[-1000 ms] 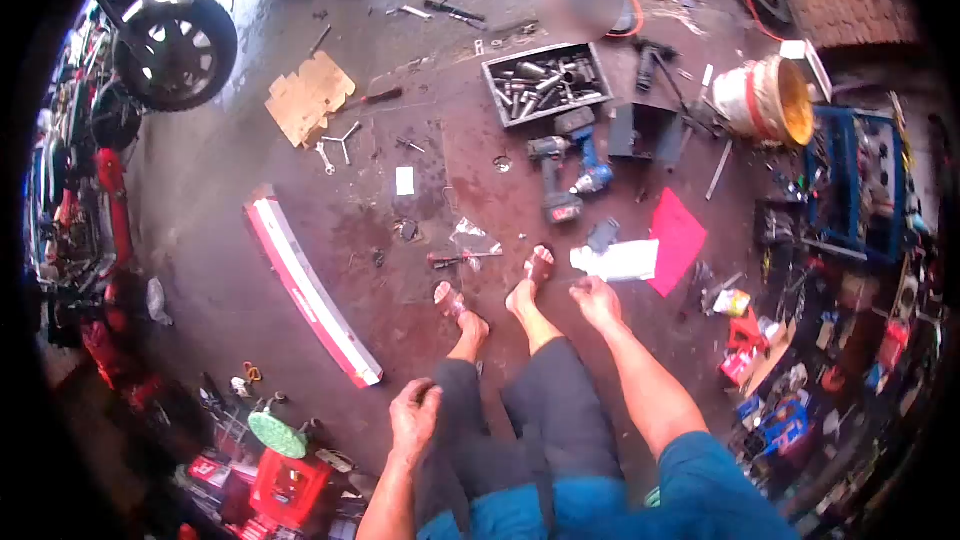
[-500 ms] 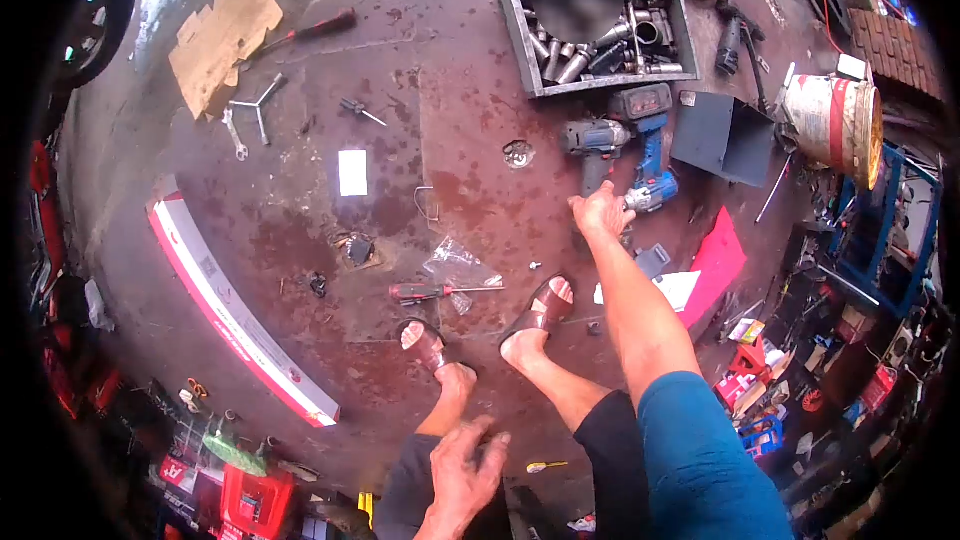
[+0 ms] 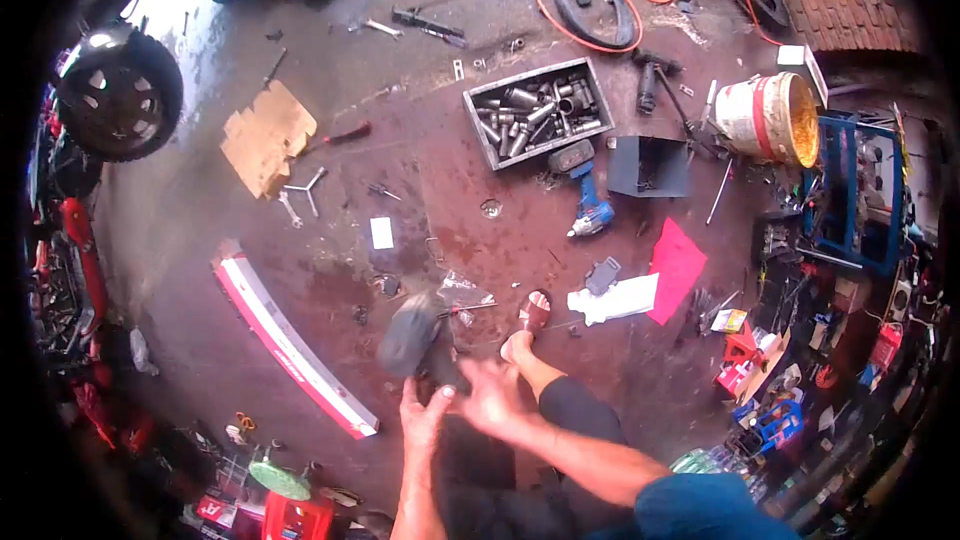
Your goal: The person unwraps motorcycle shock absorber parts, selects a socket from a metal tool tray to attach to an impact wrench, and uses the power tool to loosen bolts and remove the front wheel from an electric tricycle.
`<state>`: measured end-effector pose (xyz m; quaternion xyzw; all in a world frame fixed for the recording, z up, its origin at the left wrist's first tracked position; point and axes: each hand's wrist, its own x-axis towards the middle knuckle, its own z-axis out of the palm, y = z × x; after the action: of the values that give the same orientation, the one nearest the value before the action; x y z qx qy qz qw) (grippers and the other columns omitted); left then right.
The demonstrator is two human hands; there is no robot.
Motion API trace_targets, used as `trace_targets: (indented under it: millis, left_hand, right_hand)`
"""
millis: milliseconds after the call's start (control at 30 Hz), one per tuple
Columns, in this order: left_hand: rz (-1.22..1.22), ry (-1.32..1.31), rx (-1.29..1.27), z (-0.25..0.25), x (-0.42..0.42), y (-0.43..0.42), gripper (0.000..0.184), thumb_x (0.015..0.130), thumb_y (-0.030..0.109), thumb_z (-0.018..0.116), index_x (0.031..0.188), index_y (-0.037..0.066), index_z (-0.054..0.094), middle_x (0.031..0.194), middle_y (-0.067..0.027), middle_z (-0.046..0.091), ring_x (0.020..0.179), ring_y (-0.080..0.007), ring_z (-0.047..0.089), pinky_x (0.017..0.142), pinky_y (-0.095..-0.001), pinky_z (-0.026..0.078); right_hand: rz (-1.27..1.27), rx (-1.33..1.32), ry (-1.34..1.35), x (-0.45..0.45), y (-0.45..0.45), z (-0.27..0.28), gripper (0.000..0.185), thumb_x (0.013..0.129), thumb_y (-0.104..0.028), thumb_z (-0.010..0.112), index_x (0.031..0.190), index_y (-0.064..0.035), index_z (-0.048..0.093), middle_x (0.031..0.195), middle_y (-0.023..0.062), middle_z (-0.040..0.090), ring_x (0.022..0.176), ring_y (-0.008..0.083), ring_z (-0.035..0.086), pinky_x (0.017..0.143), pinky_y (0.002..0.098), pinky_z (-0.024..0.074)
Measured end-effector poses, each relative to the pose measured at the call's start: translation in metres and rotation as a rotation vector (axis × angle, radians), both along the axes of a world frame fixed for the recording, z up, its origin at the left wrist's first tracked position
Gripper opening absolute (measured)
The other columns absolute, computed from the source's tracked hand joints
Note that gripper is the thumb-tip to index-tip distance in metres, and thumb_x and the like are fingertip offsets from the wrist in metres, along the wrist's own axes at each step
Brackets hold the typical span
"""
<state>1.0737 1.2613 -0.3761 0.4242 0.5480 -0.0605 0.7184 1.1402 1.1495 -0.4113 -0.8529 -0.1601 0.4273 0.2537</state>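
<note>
Hovering above the knees, the right hand (image 3: 492, 395) is a streak of motion at the lower end of a dark power tool (image 3: 408, 335), and through that blur nobody can tell how tightly its fingers close. Right alongside, the left hand (image 3: 424, 420) shows thumb and fingers parted, just under the tool! The tool itself looks raised off the floor (image 3: 480, 260), just ahead of both hands. It looks like a heavy, rigid customer, probably weighted toward the body: handle for the grip, a palm beneath for support. Just beyond lie a clear plastic bag (image 3: 462, 290) and a sandalled foot (image 3: 520, 340); farther out, white paper (image 3: 620, 300), then a blue driver (image 3: 588, 202) near the socket tray (image 3: 520, 157). And look at the change! Half a second ago the right hand was down at a grey tool beside that blue driver; now it's gone from there, and both hands have come together.
</note>
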Motion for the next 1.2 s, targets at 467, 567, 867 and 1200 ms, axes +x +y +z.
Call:
trace_targets:
  millis: [467,567,867,1200]
  left_hand:
    - [0.178,-0.142,-0.164,0.185,0.058,0.038,0.043,0.071,0.005,0.071,0.111,0.001,0.056,0.091,-0.0061,0.060,0.087,-0.0207,0.062,0.081,-0.0375,0.053]
    - [-0.065,-0.154,-0.021,0.156,0.088,0.031,0.053,0.070,0.005,0.074,0.120,0.004,0.056,0.107,-0.0063,0.060,0.098,-0.0195,0.059,0.087,-0.0357,0.050]
    - [-0.581,-0.164,0.316,0.109,0.222,0.025,0.060,0.075,0.012,0.077,0.128,0.005,0.050,0.121,-0.0073,0.057,0.109,-0.0224,0.055,0.093,-0.0378,0.046]
    - [-0.813,-0.175,0.257,0.016,0.282,0.099,0.035,0.073,0.016,0.074,0.104,0.005,0.062,0.101,-0.0092,0.061,0.098,-0.0278,0.056,0.086,-0.0408,0.045]
  right_hand:
    - [-0.903,0.538,0.742,0.084,0.026,0.181,0.055,0.099,-0.042,0.049,0.136,-0.0014,0.041,0.120,0.0103,0.059,0.113,0.0197,0.056,0.094,0.0355,0.0454]
    - [-1.172,0.604,1.203,0.139,0.072,0.163,0.052,0.098,-0.044,0.049,0.129,-0.0014,0.050,0.115,0.0100,0.061,0.110,0.0191,0.058,0.092,0.0342,0.0462]
    - [-1.491,0.518,1.282,0.292,0.077,0.127,0.036,0.092,-0.039,0.061,0.092,-0.0030,0.061,0.083,0.0122,0.067,0.078,0.0220,0.066,0.076,0.0357,0.0539]
    - [-1.158,0.682,1.213,0.365,0.074,0.035,0.047,0.098,-0.047,0.046,0.112,-0.0039,0.059,0.098,0.0100,0.069,0.092,0.0210,0.065,0.083,0.0330,0.0502]
